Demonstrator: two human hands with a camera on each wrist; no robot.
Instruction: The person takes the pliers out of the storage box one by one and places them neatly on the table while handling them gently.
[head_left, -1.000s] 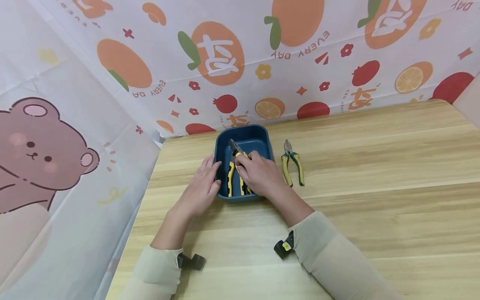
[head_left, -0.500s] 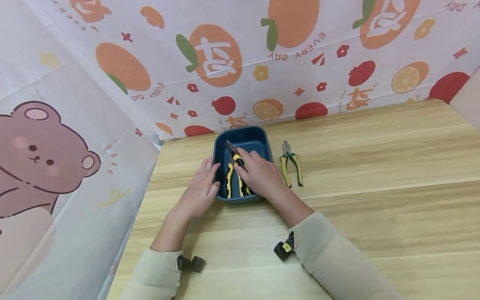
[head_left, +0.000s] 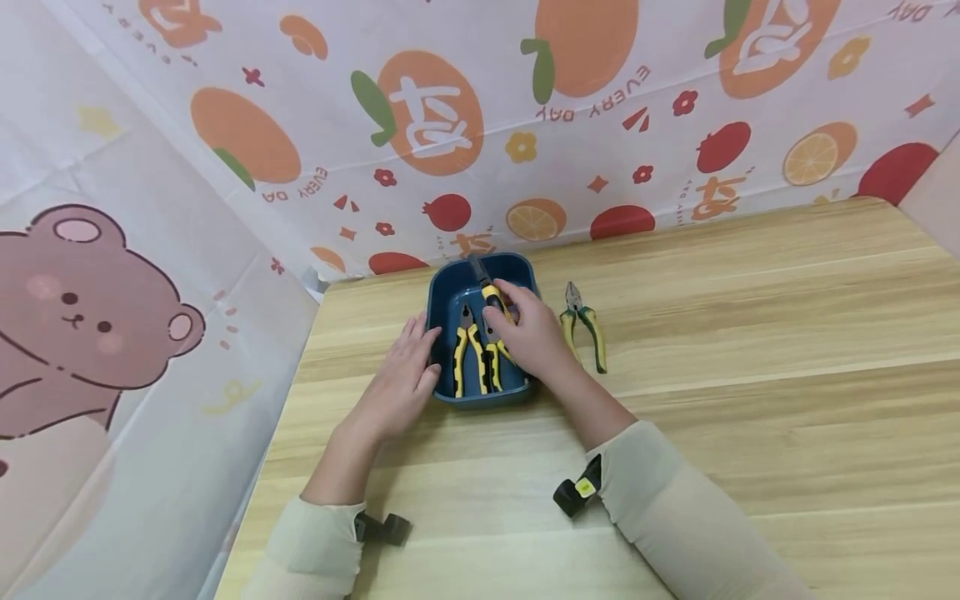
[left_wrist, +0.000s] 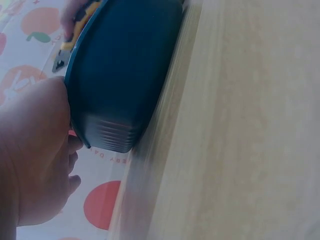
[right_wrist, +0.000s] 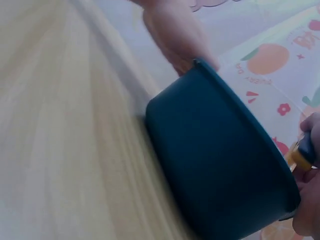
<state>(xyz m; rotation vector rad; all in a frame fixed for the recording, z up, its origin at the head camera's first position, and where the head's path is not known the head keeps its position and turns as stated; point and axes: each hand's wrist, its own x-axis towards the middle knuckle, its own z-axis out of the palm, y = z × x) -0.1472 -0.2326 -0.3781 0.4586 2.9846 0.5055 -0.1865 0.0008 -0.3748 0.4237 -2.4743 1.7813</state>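
My left hand (head_left: 397,371) rests at the left rim of a dark blue plastic box (head_left: 442,287), its fingers fairly straight and its thumb tip at the rim. Over the box, my right hand (head_left: 531,329) pinches pliers (head_left: 491,293) with yellow and black handles between thumb and fingers, the dark metal nose pointing to the far wall. Part of their handles is hidden by the hand. On the box floor lie yellow-and-black pliers (head_left: 460,360) with spread handles, head away from me. Beside them, a second pair (head_left: 492,367) is partly covered by the right hand.
Combination pliers (head_left: 597,333) with green and yellow handles lie on the wooden table (head_left: 712,400), right of the box, partly behind the right hand. A fruit-print cloth (head_left: 570,158) hangs close behind the box; another with a bear print hangs at the left.
My right hand has lifted the held pliers and carried them right and toward the back of the box, uncovering the pliers lying below. My left hand has stayed at the rim.
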